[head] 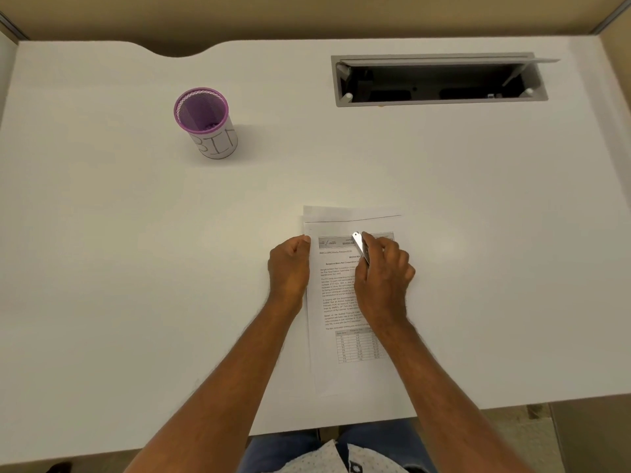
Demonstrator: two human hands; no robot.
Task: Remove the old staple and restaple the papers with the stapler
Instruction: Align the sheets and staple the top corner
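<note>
A stack of printed papers (336, 295) lies flat on the white desk (136, 268), text facing me. My left hand (288, 264) sits at the papers' left edge near the top corner, fingers curled, thumb tip touching the sheet. My right hand (384, 274) hovers over the upper middle of the papers and grips a small silver metal tool (360, 245), its tip pointing up and away from me. I cannot make out the staple. No stapler is in sight.
A purple mesh cup labelled BIN (208, 122) stands at the back left of the desk. An open grey cable hatch (438, 80) is sunk into the desk at the back right. The desk's front edge runs just above my lap.
</note>
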